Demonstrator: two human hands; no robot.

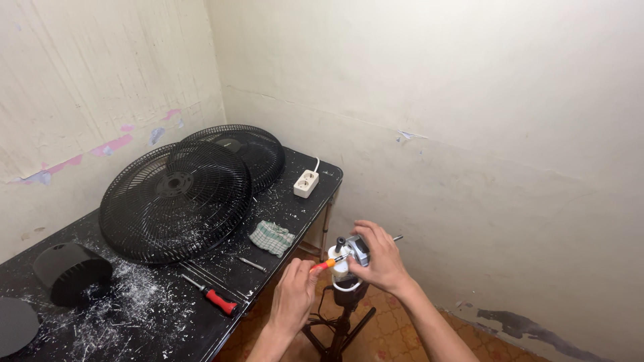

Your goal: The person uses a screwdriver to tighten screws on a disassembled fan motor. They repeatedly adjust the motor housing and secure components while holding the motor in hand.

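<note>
My left hand (294, 295) grips an orange-handled screwdriver (326, 264) whose tip points into a fan motor unit (354, 253). The motor unit is white and grey and sits on top of a black stand (341, 322) just off the table's right edge. My right hand (379, 258) wraps over the motor unit from the right and steadies it. A thin metal shaft (397, 238) sticks out past my right fingers.
A black table (134, 315), flecked with white chips, carries two black fan grilles (176, 200) leaning together, a white power strip (306, 182), a checked cloth (272, 237), a red-handled screwdriver (216, 297), a small screwdriver (252, 264) and a black motor cover (70, 271). Walls close in behind and right.
</note>
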